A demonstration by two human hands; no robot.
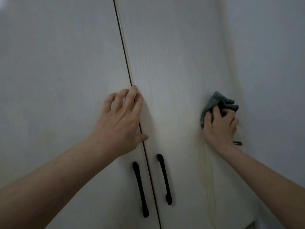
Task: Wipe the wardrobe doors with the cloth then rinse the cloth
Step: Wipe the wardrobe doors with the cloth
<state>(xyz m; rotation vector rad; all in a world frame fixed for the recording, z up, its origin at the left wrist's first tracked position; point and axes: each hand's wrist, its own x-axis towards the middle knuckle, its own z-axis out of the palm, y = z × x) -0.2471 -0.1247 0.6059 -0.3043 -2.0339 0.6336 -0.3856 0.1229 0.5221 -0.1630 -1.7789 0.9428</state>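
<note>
While wiping: right hand grips bunched cloth, pressed on right wardrobe door.
Left hand: relaxed, fingers at door seam.
Next stroke: streak directly below cloth, running vertically; right hand nearer.

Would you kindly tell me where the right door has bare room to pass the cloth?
Free: the white right door above the crumpled grey-green cloth, and between both hands. Crowded: the two black bar handles below, and the left hand on the seam.
</note>
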